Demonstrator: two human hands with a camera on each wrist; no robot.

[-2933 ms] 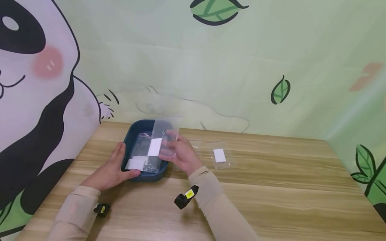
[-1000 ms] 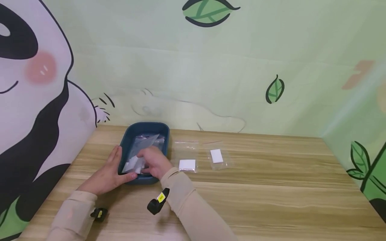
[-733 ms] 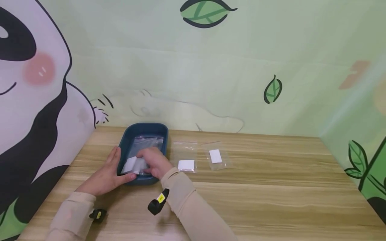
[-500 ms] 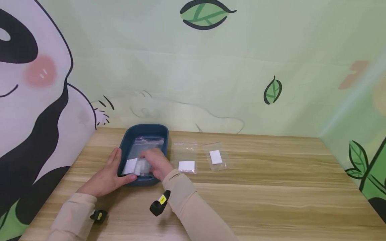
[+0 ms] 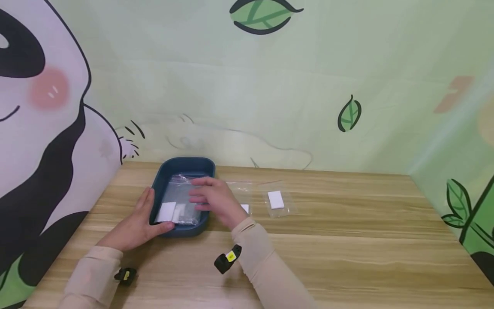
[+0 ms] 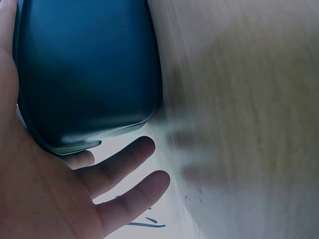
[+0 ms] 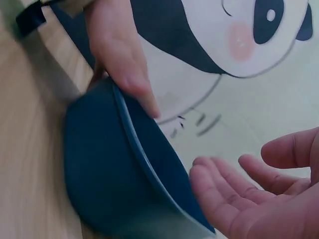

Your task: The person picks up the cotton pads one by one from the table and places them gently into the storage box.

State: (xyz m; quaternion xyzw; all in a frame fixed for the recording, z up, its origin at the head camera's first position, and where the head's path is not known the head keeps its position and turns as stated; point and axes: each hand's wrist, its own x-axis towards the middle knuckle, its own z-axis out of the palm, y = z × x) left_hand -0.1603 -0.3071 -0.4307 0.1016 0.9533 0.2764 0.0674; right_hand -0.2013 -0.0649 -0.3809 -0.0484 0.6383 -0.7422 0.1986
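A dark blue plastic bin [image 5: 185,164] stands at the left rear of the table. Clear zip bags [image 5: 181,191] with white cards [image 5: 167,211] in them lie flat inside it. My left hand [image 5: 133,228] rests on the bin's near left corner, thumb over the rim and fingers fairly straight along the outer wall. In the left wrist view, the fingers [image 6: 129,159] are spread. Above the bin's right rim is my right hand [image 5: 218,198], empty, fingers loosely extended and apart. In the right wrist view, its palm and fingers [image 7: 224,194] show beside the rim.
Right of the bin, two clear zip bags lie on the wooden table [image 5: 347,240]. One has a white card [image 5: 275,200] in plain sight; the other card [image 5: 245,208] is partly hidden behind my right hand. A printed panda backdrop [image 5: 231,107] rises behind.
My right hand brought a bag with a white card into the bin, laid it with the others, let go and rose to the right. My left hand stayed at the bin.
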